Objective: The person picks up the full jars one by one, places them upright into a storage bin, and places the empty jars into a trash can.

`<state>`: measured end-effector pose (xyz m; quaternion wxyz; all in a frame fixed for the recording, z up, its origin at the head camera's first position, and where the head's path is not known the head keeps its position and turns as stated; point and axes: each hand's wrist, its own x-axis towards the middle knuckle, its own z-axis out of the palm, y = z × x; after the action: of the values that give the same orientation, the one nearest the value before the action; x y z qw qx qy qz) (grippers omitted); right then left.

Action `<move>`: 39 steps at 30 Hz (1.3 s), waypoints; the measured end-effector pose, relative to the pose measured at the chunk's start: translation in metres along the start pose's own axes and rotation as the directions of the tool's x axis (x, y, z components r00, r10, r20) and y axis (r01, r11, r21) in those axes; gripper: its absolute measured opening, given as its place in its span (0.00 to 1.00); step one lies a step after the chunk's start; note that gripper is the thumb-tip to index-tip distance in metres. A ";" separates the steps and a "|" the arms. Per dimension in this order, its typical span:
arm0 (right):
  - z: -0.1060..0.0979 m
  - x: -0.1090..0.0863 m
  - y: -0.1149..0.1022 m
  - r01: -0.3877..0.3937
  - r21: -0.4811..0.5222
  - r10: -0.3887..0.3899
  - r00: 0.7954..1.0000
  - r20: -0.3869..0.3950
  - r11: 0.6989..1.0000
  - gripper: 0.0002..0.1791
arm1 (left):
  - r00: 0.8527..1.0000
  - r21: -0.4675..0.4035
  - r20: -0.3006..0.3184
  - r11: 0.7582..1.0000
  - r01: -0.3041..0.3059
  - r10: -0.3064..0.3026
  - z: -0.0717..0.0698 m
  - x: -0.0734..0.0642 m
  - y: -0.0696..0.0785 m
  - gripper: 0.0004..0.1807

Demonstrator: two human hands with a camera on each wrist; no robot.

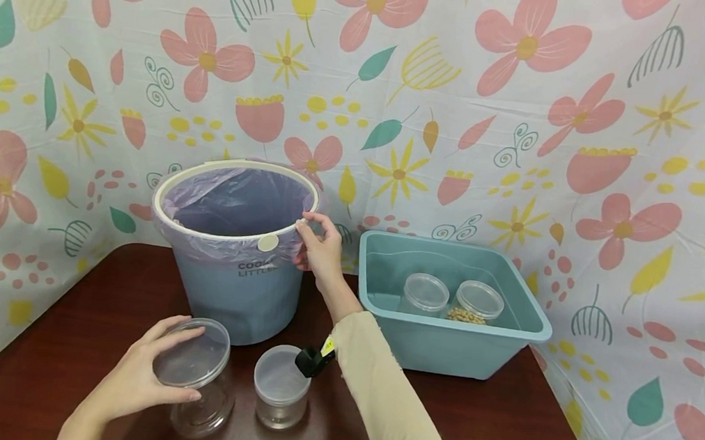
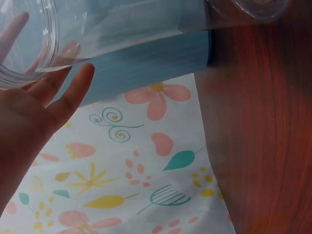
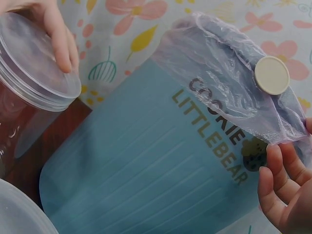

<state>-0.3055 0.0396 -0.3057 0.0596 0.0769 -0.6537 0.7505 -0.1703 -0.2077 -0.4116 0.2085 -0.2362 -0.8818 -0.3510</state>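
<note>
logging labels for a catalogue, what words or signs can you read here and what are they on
"COOKIE LITTLEBEAR" on the side of the blue bin, with a small dark cookie picture beside it.
The yellow tag at the right wrist: too small to read.
The jars and the tub show no text.

Bin (image 1: 239,287) interior hidden by liner (image 1: 235,199); right jar's (image 1: 477,304) contents (nuts? beans?) too small to tell.

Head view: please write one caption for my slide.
Left hand grips a clear jar's lid; right hand touches the blue bin's rim.
</note>
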 end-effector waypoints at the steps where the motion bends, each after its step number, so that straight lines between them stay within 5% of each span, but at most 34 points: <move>1: 0.000 0.000 0.000 0.000 0.000 0.000 1.000 0.000 1.000 0.13 | 1.000 0.004 -0.013 1.000 -0.002 0.002 0.000 0.000 0.000 0.42; 13: 0.001 0.001 0.001 0.008 0.004 -0.008 1.000 -0.002 1.000 0.13 | 0.997 0.009 -0.051 0.998 0.060 -0.060 -0.007 0.006 0.008 0.40; 25: 0.000 0.002 0.002 0.028 0.000 -0.028 1.000 0.004 1.000 0.12 | 0.991 0.007 -0.112 0.997 -0.075 0.076 -0.028 0.025 0.025 0.41; 39: 0.000 0.001 0.002 0.027 0.002 -0.027 1.000 0.001 1.000 0.13 | 0.970 -0.021 -0.151 0.980 -0.196 0.190 -0.069 0.047 0.047 0.44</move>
<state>-0.3067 0.0390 -0.3069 0.0694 0.0862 -0.6518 0.7503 -0.1675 -0.2144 -0.3156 0.3024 -0.2977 -0.8301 -0.3616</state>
